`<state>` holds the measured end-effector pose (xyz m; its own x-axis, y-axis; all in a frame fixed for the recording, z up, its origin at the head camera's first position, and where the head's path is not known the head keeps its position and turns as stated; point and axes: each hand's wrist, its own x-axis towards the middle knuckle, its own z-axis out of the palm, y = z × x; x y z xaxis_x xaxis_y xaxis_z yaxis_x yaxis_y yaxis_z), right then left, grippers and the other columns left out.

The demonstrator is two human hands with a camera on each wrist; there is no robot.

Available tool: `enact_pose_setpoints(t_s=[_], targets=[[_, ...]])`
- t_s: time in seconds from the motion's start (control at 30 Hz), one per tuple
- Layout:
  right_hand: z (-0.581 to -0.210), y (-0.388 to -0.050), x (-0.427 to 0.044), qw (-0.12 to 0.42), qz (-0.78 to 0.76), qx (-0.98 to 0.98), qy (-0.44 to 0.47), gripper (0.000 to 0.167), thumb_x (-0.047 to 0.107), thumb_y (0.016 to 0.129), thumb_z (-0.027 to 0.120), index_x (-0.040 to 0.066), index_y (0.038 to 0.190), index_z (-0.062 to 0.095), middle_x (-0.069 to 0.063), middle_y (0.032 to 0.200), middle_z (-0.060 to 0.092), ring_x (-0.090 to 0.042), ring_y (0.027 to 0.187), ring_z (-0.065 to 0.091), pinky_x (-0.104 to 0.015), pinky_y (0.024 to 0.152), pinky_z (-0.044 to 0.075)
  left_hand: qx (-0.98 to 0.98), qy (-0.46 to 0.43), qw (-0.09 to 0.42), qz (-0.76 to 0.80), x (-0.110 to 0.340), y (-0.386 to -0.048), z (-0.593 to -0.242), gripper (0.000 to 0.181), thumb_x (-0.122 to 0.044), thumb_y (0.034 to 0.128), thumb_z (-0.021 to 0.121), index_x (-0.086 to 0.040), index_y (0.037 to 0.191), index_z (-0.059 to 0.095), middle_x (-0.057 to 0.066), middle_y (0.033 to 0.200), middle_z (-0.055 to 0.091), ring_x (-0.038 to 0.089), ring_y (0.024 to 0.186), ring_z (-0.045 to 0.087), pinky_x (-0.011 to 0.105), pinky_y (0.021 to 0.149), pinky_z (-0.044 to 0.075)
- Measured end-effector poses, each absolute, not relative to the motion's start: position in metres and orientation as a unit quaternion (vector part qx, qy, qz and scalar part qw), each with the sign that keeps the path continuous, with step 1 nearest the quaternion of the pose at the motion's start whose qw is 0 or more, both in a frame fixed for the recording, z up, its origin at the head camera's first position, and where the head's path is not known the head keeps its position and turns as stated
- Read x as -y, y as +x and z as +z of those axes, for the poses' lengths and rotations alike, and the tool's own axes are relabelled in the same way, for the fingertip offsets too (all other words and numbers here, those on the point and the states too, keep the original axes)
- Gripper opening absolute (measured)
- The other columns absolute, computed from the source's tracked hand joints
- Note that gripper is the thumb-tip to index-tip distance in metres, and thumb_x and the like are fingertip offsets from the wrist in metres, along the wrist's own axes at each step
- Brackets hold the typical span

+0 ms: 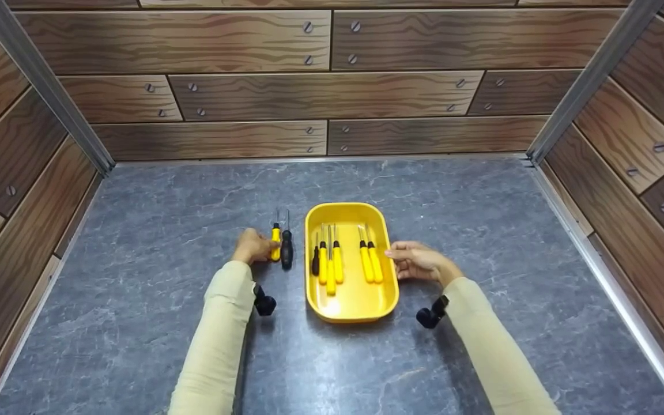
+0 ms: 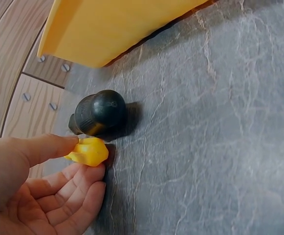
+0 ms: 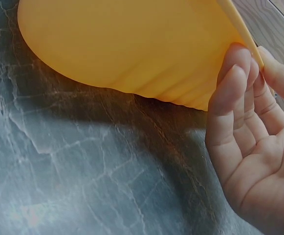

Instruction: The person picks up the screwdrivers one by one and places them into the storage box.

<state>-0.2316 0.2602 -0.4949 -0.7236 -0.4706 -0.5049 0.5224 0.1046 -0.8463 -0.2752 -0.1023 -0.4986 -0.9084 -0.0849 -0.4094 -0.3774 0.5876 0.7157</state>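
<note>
Left of the tray, my left hand [image 1: 256, 245] pinches the handle of a yellow screwdriver [image 1: 276, 242] between thumb and fingers; the left wrist view shows its yellow handle end [image 2: 90, 152] in that pinch. Just to its right lies a larger black screwdriver [image 1: 287, 249] on the tabletop. My right hand [image 1: 419, 262] grips the right rim of a yellow tray [image 1: 352, 311], with the thumb over the rim and fingers against the outer wall. In the tray lie several yellow-handled screwdrivers [image 1: 337, 262] and a small black one [image 1: 315, 262], in a left group and a right pair.
The grey marbled tabletop [image 1: 136, 276] is bounded by wood-patterned walls [image 1: 251, 95] at the back and both sides. Metal strips [image 1: 614, 294] run along its edges. A black wrist camera [image 1: 264, 301] sits on each forearm.
</note>
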Motion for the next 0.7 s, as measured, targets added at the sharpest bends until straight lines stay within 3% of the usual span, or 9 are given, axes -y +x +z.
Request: enact_pose_setpoints(t_s=[0.3,0.47,0.57,0.7], targets=[[-0.494,-0.232,-0.261,0.372,-0.673,-0.639,0.017,0.015,0.017,0.099,0.053,0.016,0.083,0.053,0.004,0.073,0.063,-0.008,0.063,0.06,-0.019,0.062,0.055,-0.836,-0.096,0.188,0.506,0.127,-0.328,-0.587,0.016,-0.01,0.0763,0.072,0.001,0.076,0.061,0.006,0.059,0.062,0.017,0.05,0.062,0.029,0.049,0.058],[-0.494,-0.232,-0.261,0.376,-0.676,-0.634,0.007,0.017,0.017,0.099,0.051,0.016,0.082,0.053,0.004,0.072,0.062,-0.008,0.063,0.06,-0.019,0.061,0.054,-0.814,-0.085,0.19,0.543,0.134,-0.332,-0.593,0.017,-0.011,0.0746,0.074,-0.003,0.073,0.06,0.001,0.057,0.058,0.015,0.05,0.057,0.028,0.05,0.056],[-0.495,-0.232,-0.261,0.376,-0.675,-0.636,0.009,0.017,0.018,0.099,0.051,0.016,0.083,0.053,0.005,0.072,0.063,-0.008,0.063,0.059,-0.019,0.061,0.054,-0.804,-0.087,0.196,0.555,0.135,-0.332,-0.59,0.015,-0.01,0.0776,0.072,-0.001,0.076,0.061,0.005,0.061,0.063,0.018,0.054,0.062,0.03,0.055,0.059],[-0.495,-0.232,-0.261,0.374,-0.673,-0.638,0.017,0.016,0.019,0.099,0.053,0.016,0.083,0.053,0.005,0.071,0.063,-0.008,0.063,0.059,-0.019,0.061,0.054,-0.784,-0.119,0.216,0.57,0.14,-0.356,-0.623,0.017,-0.009,0.0796,0.072,0.002,0.086,0.061,0.009,0.068,0.067,0.021,0.061,0.068,0.035,0.062,0.063]])
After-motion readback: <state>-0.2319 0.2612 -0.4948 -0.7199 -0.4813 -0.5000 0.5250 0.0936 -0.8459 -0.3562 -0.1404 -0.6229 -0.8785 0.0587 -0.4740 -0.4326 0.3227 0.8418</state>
